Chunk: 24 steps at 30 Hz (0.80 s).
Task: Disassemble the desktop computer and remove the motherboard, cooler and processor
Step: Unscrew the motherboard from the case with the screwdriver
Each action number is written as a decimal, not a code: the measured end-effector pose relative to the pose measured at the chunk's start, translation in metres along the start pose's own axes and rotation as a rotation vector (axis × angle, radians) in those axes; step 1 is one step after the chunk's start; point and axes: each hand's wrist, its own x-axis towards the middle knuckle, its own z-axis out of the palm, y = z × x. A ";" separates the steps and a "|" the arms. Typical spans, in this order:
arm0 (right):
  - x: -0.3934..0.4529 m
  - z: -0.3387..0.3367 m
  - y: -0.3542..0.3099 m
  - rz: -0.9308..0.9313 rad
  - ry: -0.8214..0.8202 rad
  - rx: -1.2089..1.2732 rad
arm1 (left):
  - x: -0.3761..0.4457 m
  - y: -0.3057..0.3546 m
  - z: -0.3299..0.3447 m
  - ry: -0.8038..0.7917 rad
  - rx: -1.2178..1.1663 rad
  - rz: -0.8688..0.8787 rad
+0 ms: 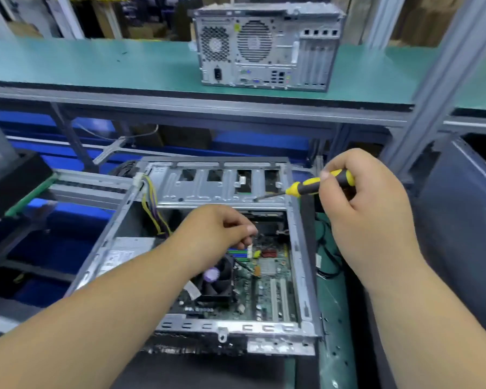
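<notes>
1. The motherboard [267, 279] sits in the open computer case [300, 262], which lies on its side on the workbench; it is not removed.
2. The cooler [218, 279], with its black fan, is mounted on the board, so the processor below it is hidden.
3. The side panel is already off; I judge the work is at an early stage, with cables being unplugged.
4. The left hand [216, 231] pinches a small white connector [249, 246] above the board.
5. The right hand [359, 197] grips a yellow and black screwdriver [314, 186], with its tip at the drive cage [222, 186].
6. A second computer [267, 49] stands on the upper green shelf [96, 66].
</notes>
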 end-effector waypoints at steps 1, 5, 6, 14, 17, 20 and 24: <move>-0.005 -0.010 0.007 0.030 0.034 -0.015 | -0.005 0.008 0.014 -0.011 0.077 0.029; -0.022 -0.044 0.032 0.135 0.082 -0.075 | -0.017 0.044 0.075 -0.192 0.263 0.210; -0.026 -0.053 0.039 0.166 0.081 -0.081 | -0.018 0.051 0.090 -0.252 0.326 0.263; -0.042 -0.088 0.063 0.294 0.015 -0.042 | -0.018 0.058 0.135 -0.307 0.471 0.361; -0.039 -0.082 0.059 0.289 -0.017 0.018 | -0.018 0.051 0.116 -0.212 0.387 0.378; -0.033 -0.067 0.051 0.274 -0.071 0.116 | -0.019 0.038 0.081 -0.078 0.270 0.317; -0.023 -0.029 0.033 0.222 -0.203 0.145 | -0.024 0.009 0.029 0.100 0.177 0.221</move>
